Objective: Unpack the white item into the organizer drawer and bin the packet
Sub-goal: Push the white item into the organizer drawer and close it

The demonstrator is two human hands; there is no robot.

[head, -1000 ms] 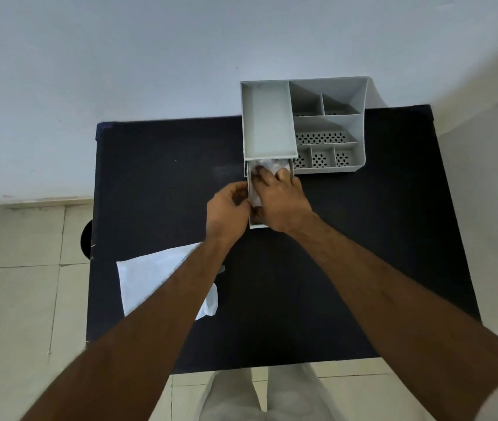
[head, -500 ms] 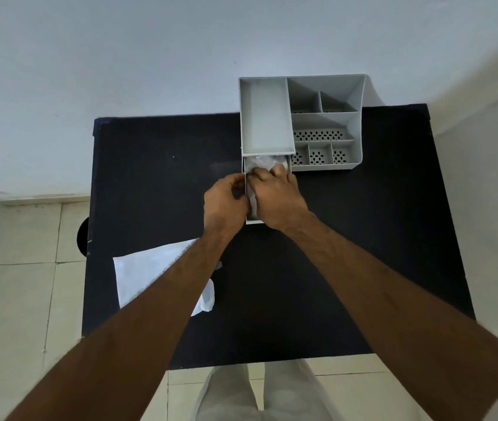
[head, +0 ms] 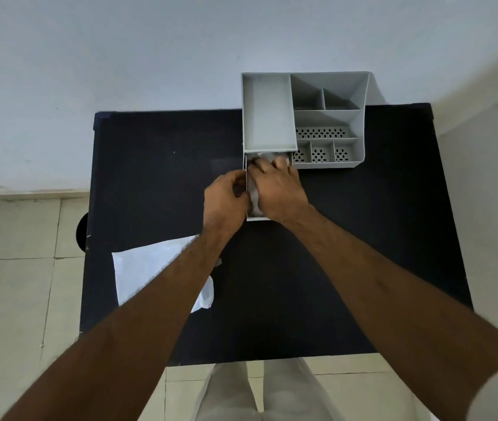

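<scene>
No readable text, label or number shows anywhere

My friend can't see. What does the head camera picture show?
Two hands, right hand and left hand, tuck a white item into the open drawer of a grey organizer on a black table. An empty white packet lies under the left forearm.

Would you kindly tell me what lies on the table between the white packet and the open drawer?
In the head view, only bare black table lies between the packet and the drawer; the left forearm crosses above it.
</scene>
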